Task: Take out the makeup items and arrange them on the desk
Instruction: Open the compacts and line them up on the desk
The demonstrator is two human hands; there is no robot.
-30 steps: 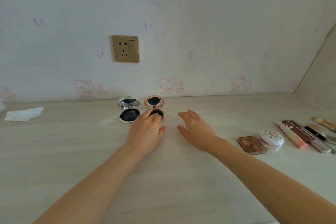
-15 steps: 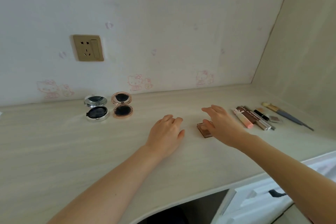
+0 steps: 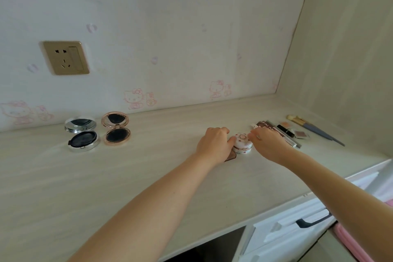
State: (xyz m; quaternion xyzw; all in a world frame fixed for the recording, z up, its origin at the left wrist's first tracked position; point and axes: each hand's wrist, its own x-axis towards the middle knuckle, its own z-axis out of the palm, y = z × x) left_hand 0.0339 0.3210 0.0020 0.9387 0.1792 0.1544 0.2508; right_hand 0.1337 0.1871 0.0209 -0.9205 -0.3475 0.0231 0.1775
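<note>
Reaching in from the near edge, both hands meet at a small round jar (image 3: 242, 143) with a pink-patterned lid, standing upright on the surface (image 3: 148, 176) right of the middle. Left hand (image 3: 214, 144): fingers curled, thumb touching the jar's left side; whether its grip is clenched round anything I cannot tell. Under its heel lies a brown palette (image 3: 230, 157), only a corner showing. Right hand (image 3: 269, 143): fingers curled at the jar's right side and top (contact seems likely, but the fingertips are hidden); grip also not readable.

Toward the back left corner, two open compacts stand side by side, apart from each other: a silver compact (image 3: 81, 134) on the left, a rose-gold compact (image 3: 117, 128) on the right. Both have mirror lids tilted up toward the wall and dark pads in the bases.

Toward the right edge, a row of slim items lies flat, roughly parallel, angled toward the back left: a brown tube (image 3: 271, 128) partly behind the right hand, a black lipstick (image 3: 286, 131), a small square pan (image 3: 301, 133), then a brush (image 3: 314, 130) with pale bristles and a blue handle, farthest right.

On the wall behind the compacts, a gold socket (image 3: 66, 57). Below the near right edge, a white drawer (image 3: 287, 225) with a dark handle.
</note>
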